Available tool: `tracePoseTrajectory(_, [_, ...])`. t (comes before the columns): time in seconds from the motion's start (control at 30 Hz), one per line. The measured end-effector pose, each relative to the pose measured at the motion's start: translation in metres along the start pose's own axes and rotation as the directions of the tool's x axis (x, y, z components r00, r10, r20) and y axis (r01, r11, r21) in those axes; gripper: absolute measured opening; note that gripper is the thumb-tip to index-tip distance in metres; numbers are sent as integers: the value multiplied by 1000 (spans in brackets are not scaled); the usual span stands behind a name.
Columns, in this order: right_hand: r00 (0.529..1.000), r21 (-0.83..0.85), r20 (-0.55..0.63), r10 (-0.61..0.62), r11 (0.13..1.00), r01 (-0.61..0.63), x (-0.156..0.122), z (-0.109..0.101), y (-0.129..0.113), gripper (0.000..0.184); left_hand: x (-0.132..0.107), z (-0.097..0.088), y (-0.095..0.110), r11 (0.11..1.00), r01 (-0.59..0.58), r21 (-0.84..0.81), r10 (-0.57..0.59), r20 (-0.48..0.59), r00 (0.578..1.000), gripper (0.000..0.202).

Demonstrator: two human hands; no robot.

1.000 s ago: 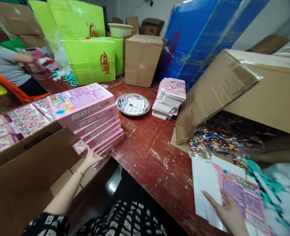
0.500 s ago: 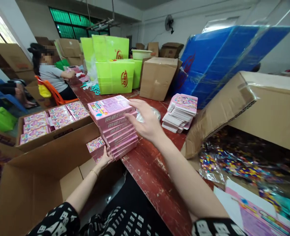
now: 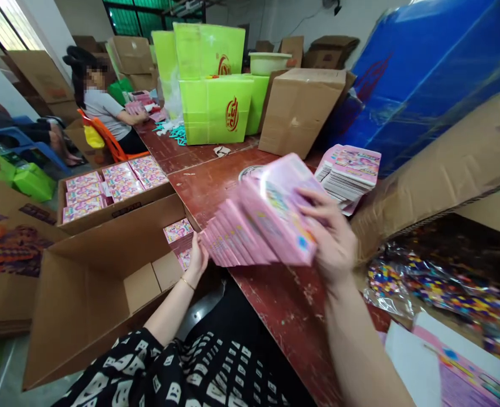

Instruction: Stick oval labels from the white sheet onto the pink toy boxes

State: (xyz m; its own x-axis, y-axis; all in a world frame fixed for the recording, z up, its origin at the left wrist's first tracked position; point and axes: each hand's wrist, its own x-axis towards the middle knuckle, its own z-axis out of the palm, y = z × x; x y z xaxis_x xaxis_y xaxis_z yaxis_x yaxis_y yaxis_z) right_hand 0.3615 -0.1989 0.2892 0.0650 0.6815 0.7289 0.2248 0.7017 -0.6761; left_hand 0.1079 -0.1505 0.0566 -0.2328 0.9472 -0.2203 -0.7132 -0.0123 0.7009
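A row of pink printed boxes (image 3: 250,226), tilted onto its side and smeared by motion, spans the space between my two hands above the red-brown table (image 3: 283,316). My left hand (image 3: 199,254) grips the row's left end, fingers partly hidden. At the other end, my right hand (image 3: 332,237) is closed on the last box, fingers on its printed face. Just left of my left hand, a few similar pink boxes (image 3: 178,230) stand in the corner of an open cardboard carton (image 3: 101,249), whose floor shows beside them.
Behind the carton, another carton (image 3: 148,199) holds several pink boxes. Flat printed cards (image 3: 353,169) are stacked on the table near a blue box (image 3: 423,73). Green boxes (image 3: 216,113) and a brown box (image 3: 300,107) stand farther back. A seated person (image 3: 105,107) works at the far left.
The upright stack of pink boxes has been tipped over to the right between my hands. My right hand moved right and down with its top end. The view has shifted too.
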Motion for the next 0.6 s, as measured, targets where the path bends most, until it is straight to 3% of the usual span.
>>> tracePoseTrajectory(0.03, [988, 51, -104, 117, 992, -112, -24, -22, 7, 10, 0, 4, 4, 995, -69, 70, 68, 8, 998, 48])
tracePoseTrajectory(0.1, [905, 139, -272, 326, 944, -298, -80, -59, 32, 10, -1, 10, 11, 950, -181, 256, 182, 20, 983, 43])
tracePoseTrajectory(0.17, [742, 247, -376, 554, 832, -496, -141, -87, 63, 19, -1, 13, 17, 888, -228, 399, 228, 47, 972, 38])
tracePoseTrajectory(0.23, [557, 324, -388, 734, 675, -663, -193, -106, 92, 24, -2, 14, 22, 863, -210, 460, 192, 86, 978, 38])
tracePoseTrajectory(0.3, [454, 327, -381, 805, 577, -749, -227, -118, 112, 25, 1, 16, 31, 856, -144, 497, 92, 127, 988, 40])
tracePoseTrajectory(0.37, [408, 314, -385, 827, 534, -785, -235, -121, 125, 29, 11, 23, 42, 831, 1, 556, -125, 186, 975, 49])
tracePoseTrajectory(0.47, [339, 390, -341, 877, 460, -798, -215, -109, 134, 39, 34, 45, 53, 760, 215, 614, -448, 254, 857, 46])
tracePoseTrajectory(0.5, [318, 425, -309, 896, 429, -797, -205, -103, 136, 43, 41, 54, 54, 746, 239, 622, -488, 265, 832, 40])
tracePoseTrajectory(0.53, [308, 451, -265, 914, 400, -798, -197, -97, 136, 47, 47, 62, 54, 751, 227, 620, -480, 277, 832, 35])
tracePoseTrajectory(0.6, [322, 459, -188, 928, 372, -807, -186, -90, 133, 54, 53, 73, 55, 778, 142, 612, -404, 313, 860, 34])
